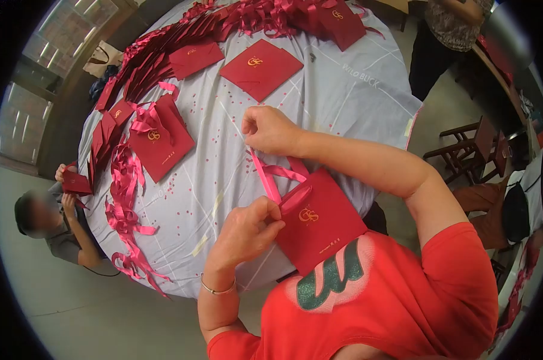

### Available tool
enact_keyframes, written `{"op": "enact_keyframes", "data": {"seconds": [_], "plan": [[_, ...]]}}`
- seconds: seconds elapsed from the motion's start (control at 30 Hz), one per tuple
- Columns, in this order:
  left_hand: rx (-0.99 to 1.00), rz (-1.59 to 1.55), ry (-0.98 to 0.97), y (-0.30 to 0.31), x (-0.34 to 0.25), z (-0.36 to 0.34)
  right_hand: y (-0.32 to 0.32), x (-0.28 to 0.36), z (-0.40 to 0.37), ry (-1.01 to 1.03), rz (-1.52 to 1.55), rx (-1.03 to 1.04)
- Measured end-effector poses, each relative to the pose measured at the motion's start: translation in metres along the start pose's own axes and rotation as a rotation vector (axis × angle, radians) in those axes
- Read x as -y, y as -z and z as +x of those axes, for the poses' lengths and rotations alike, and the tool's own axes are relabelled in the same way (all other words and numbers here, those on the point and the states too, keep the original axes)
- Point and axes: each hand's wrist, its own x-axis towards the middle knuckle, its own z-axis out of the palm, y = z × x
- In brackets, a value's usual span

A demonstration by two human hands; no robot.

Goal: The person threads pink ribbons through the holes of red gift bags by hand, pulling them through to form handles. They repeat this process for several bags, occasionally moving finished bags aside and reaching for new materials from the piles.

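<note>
A red paper gift bag with a gold emblem leans against my red shirt at the table's near edge. My left hand is closed at the bag's upper left corner, thumb and finger pinched by the base of a pink ribbon. Above the bag, my right hand is closed, its fingers pinching the ribbon's upper end. The ribbon stretches between my two hands, and another loop of it crosses the bag's opening. Part of the ribbon is hidden behind my left fingers.
On the round table's pale cloth lie a flat red bag, a ribboned bag and loose pink ribbons. Piled bags line the far edge. A person at left holds a small red bag. Wooden stools stand right.
</note>
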Motion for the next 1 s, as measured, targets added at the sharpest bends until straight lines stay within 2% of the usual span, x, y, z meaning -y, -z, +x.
{"op": "enact_keyframes", "data": {"seconds": [0.13, 0.2, 0.27, 0.33, 0.4, 0.43, 0.5, 0.53, 0.6, 0.63, 0.7, 0.73, 0.77, 0.8, 0.9, 0.97, 1.0], "plan": [[-0.086, 0.035, 0.051, -0.003, 0.001, -0.001, 0.015, 0.009, -0.01, 0.044, 0.112, -0.04], [-0.128, 0.098, 0.086, 0.002, -0.005, -0.002, 0.035, 0.019, -0.025, 0.056, -0.035, -0.044], [-0.124, 0.052, 0.099, 0.006, -0.004, -0.002, 0.062, 0.036, -0.048, 0.157, -0.352, -0.036], [-0.182, 0.044, 0.078, 0.01, -0.002, -0.004, 0.085, 0.046, -0.071, -0.028, -0.515, 0.158], [-0.23, 0.02, 0.011, 0.013, 0.002, -0.004, 0.095, 0.045, -0.086, -0.154, -0.172, 0.361], [-0.258, 0.013, 0.014, 0.013, 0.006, -0.004, 0.094, 0.041, -0.086, -0.135, -0.183, 0.379], [-0.374, -0.076, -0.037, 0.017, 0.013, -0.005, 0.083, 0.032, -0.081, -0.409, 0.251, 0.402], [-0.44, -0.124, 0.003, 0.022, 0.01, -0.007, 0.078, 0.032, -0.072, -0.397, 0.317, 0.372], [-0.769, -0.394, -0.018, 0.03, 0.011, -0.008, 0.077, 0.045, -0.044, -0.282, 0.256, 0.344], [-1.0, -0.366, -0.198, 0.036, 0.02, -0.004, 0.071, 0.051, -0.027, -0.167, 0.271, 0.278], [-1.232, -0.523, -0.354, 0.054, 0.03, -0.008, 0.063, 0.072, 0.013, 0.05, 0.23, 0.195], [-1.3, -0.585, -0.343, 0.064, 0.036, -0.013, 0.058, 0.086, 0.034, 0.153, 0.221, 0.156], [-1.358, -0.612, -0.308, 0.072, 0.043, -0.016, 0.052, 0.105, 0.052, 0.206, 0.214, 0.095], [-1.416, -0.641, -0.273, 0.079, 0.051, -0.018, 0.045, 0.115, 0.074, 0.371, 0.204, 0.064], [-1.439, -0.745, -0.15, 0.087, 0.077, -0.016, 0.015, 0.141, 0.128, 0.587, 0.2, 0.037], [-1.386, -0.747, -0.089, 0.085, 0.094, -0.011, -0.009, 0.134, 0.155, 0.548, 0.245, 0.144], [-1.369, -0.724, -0.052, 0.081, 0.094, -0.007, -0.029, 0.11, 0.182, 0.67, 0.188, 0.137]]}}
